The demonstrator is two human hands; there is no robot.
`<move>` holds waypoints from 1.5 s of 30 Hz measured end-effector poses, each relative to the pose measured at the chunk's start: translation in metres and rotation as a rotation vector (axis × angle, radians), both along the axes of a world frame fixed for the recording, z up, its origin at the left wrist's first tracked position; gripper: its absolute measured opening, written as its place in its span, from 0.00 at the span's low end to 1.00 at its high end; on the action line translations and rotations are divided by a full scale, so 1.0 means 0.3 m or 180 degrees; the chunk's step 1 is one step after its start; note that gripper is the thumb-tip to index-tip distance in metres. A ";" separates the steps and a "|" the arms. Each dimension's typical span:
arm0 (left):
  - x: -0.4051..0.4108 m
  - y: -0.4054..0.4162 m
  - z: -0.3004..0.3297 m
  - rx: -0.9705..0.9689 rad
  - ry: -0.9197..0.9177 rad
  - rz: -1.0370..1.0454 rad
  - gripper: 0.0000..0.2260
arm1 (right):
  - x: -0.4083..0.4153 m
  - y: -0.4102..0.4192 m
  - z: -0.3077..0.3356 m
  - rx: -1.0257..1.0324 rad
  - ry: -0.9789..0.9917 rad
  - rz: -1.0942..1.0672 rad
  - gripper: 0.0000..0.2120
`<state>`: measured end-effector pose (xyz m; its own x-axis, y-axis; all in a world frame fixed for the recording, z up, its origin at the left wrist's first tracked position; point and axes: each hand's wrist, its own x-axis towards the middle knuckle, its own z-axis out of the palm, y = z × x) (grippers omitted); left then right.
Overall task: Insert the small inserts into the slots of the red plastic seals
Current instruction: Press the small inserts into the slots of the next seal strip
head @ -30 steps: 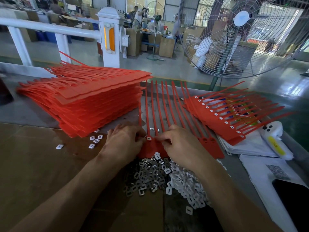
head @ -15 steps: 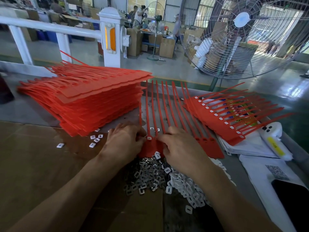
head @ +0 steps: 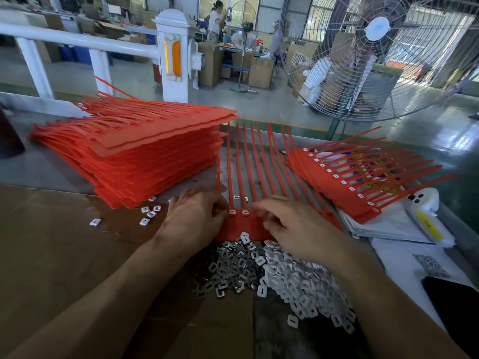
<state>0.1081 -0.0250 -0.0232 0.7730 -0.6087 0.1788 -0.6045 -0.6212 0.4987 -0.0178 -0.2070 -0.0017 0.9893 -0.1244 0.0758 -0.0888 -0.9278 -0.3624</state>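
A red seal strip (head: 243,225) lies flat in the middle, its thin tails pointing away from me. Two white inserts (head: 238,211) sit in its leftmost slots. My left hand (head: 197,218) grips the strip's left edge with its fingertips. My right hand (head: 298,226) hovers over the strip's right part, fingers blurred, so I cannot tell whether it holds anything. Below the strip lies a heap of loose metal inserts (head: 230,268), with white inserts (head: 300,286) beside it.
A tall stack of red seal strips (head: 145,154) stands at the left. Strips fitted with inserts (head: 344,187) lie at the right on papers. A few stray inserts (head: 149,213), a white device (head: 425,216) and a dark phone (head: 456,304) are nearby. A big fan (head: 375,47) stands behind.
A second white insert now shows in the strip's slots, next to the first. My right hand has shifted right and its fingers have lifted off that slot. My left hand stays put.
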 end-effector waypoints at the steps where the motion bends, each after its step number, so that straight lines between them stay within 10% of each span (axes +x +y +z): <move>1: 0.001 0.000 0.000 -0.0001 0.0015 -0.0005 0.08 | -0.008 -0.011 -0.004 0.0136 0.0002 -0.0005 0.19; 11: 0.006 -0.006 -0.004 -0.0036 0.0091 -0.0033 0.07 | -0.085 -0.067 0.013 0.0854 -0.0197 0.0101 0.04; 26: 0.007 -0.004 -0.005 -0.0026 0.0078 -0.0026 0.07 | -0.077 -0.077 -0.002 0.0645 0.0114 -0.0020 0.02; 45: 0.004 -0.005 0.000 0.0044 0.0010 -0.0011 0.08 | 0.007 -0.021 -0.051 0.0851 -0.0995 -0.0766 0.06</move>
<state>0.1094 -0.0263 -0.0234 0.7714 -0.6138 0.1679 -0.6052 -0.6259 0.4919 -0.0156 -0.2133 -0.0169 0.8649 -0.4028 0.2995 -0.1383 -0.7648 -0.6292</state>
